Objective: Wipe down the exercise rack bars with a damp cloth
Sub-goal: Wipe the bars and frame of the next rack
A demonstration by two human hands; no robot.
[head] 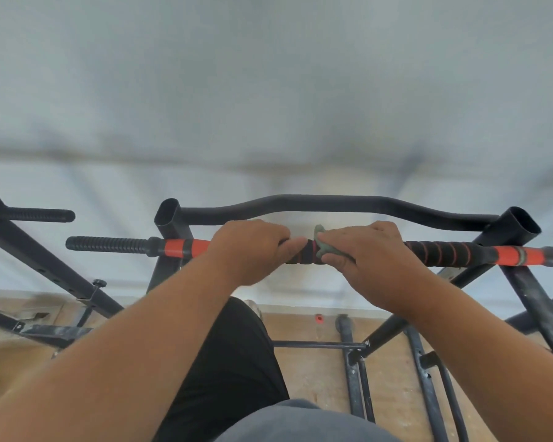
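A black exercise rack stands before me with a horizontal pull-up bar (441, 252) across the middle, wrapped in black foam with red stripes and orange sections. My left hand (253, 250) grips this bar left of centre, fingers curled over it. My right hand (364, 250) holds a small grey-green cloth (321, 240) wrapped against the bar at its centre, just right of the left hand. A curved black bar (316, 202) runs behind, higher up.
Two black uprights with open oval tops (168, 215) (522, 223) flank the bars. Ribbed black handles (106, 244) stick out left. Rack base tubes (351, 362) lie on the wooden floor below. A white wall is close behind. My dark-trousered leg is under my arms.
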